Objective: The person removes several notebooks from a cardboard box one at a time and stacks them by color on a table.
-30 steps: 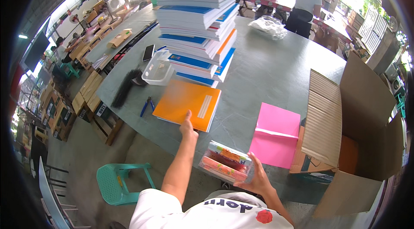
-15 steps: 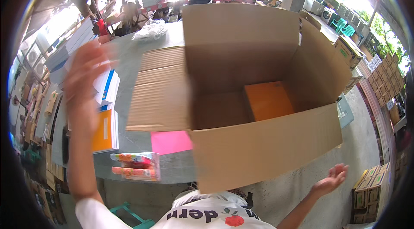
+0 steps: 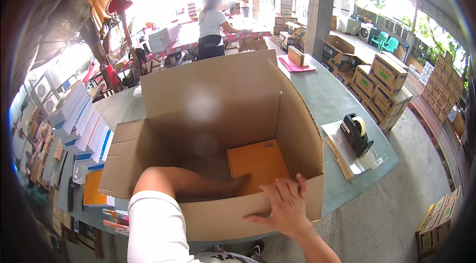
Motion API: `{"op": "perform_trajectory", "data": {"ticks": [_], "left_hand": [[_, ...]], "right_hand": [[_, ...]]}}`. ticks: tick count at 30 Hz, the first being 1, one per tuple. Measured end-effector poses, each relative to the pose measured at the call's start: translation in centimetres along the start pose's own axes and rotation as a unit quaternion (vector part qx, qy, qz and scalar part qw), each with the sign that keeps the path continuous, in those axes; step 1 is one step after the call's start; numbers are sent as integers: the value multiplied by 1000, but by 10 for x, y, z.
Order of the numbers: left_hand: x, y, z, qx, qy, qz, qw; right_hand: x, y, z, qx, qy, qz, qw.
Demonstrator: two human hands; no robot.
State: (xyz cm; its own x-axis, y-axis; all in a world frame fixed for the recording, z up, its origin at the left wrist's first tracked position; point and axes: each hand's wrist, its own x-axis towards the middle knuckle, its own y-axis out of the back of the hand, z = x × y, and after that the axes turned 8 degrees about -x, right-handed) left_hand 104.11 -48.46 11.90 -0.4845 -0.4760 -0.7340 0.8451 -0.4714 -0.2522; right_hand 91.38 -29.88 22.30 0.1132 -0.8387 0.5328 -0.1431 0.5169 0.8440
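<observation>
An open cardboard box stands in front of me on the grey table, its flaps raised or folded outward. Inside, at the right end of its bottom, lies orange spiral-edged paper stock, apparently a notebook. My left arm reaches over the near side, and my left hand is low in the box against the notebook's left edge; shadow hides its fingers. My right hand lies spread on the near flap at the right, fingertips at its upper edge and thumb apart.
Left of the box are tall stacks of books and an orange book. Colourful packets lie at the near left. To the right sits a black tape dispenser. Cartons are piled beyond the table; a person works behind.
My left hand has swung from above the book stacks down into the box. My right hand has come from the right side onto the near flap. The view has shifted, showing more table at right.
</observation>
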Motion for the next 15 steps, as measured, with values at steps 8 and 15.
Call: {"op": "perform_trajectory", "data": {"ticks": [8,15], "left_hand": [[25,-3,-32,-259,-33,21,965],[10,13,-40,-288,15,-76,954]], "right_hand": [[-1,-4,3,0,25,70,997],[-7,-6,-1,59,10,-9,998]]}}
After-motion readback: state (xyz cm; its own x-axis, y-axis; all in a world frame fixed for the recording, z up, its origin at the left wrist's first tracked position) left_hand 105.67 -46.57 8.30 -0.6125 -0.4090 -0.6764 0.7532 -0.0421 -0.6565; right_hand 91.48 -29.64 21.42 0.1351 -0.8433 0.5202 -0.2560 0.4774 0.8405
